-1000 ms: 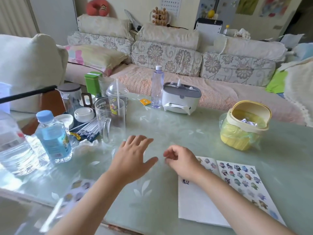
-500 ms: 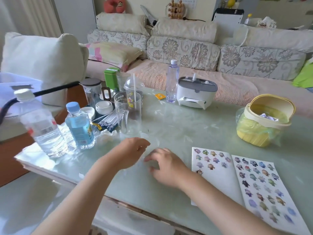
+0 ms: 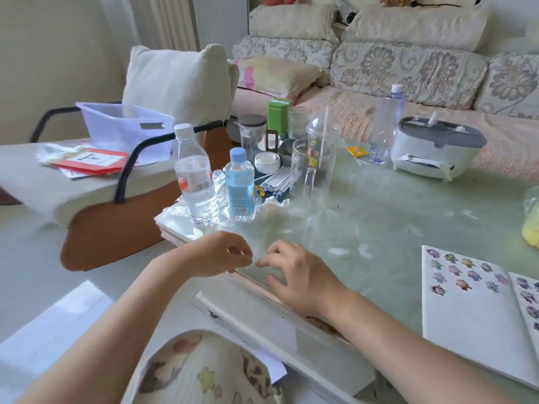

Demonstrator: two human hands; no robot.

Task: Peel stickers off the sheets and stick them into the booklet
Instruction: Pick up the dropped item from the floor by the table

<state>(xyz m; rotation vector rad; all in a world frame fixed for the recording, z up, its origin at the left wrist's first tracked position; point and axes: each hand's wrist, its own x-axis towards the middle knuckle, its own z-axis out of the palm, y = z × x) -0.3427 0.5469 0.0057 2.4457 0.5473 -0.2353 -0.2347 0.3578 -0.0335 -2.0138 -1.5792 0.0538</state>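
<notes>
**Both hands at the near edge, booklet off to the right**

The person's left hand (image 3: 217, 253) hung at the near edge of the glass-topped surface (image 3: 393, 217). Its fingers were curled in and the thumb lay close to the fingertips. From where I stood I could not tell whether that grip was pinching anything or merely closed up.

The right hand (image 3: 303, 277) sat just beside it, palm down over the glass. Its fingers (image 3: 277, 258) were arched and spread apart, with the tips on or just above the surface and nothing in the grip. The two hands were near each other without touching.

The booklet (image 3: 466, 322) lay open and flat, well to the right of both hands, by the near edge. Its left page was mostly white, with rows of small stickers (image 3: 463, 272) across the top. A second page at the far right was cut off from view and also carried stickers. I could not tell whether it belonged to the booklet or was a loose sheet.

At the far left corner of the surface stood a water bottle (image 3: 195, 182) and a blue bottle (image 3: 240, 188), close together. A glass mug (image 3: 313, 170) stood just behind them. A grey-lidded dispenser (image 3: 434, 150) sat at the far side, in front of the flowered sofa (image 3: 408, 68).
</notes>
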